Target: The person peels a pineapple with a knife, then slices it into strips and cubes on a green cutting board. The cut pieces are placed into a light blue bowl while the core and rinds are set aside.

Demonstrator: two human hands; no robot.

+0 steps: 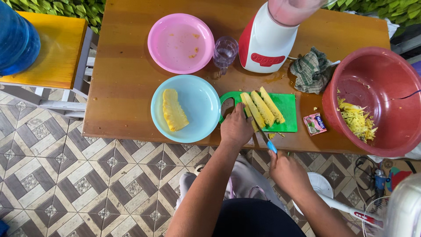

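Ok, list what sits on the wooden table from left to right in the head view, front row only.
Blue plate with a pineapple chunk → green cutting board with pineapple strips → small pink sachet → red basin of peelings.

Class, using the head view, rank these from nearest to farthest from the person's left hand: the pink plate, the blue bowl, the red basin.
From the left hand:
1. Blue bowl, just beside it, to its left.
2. Pink plate, farther up the table.
3. Red basin, far right edge.
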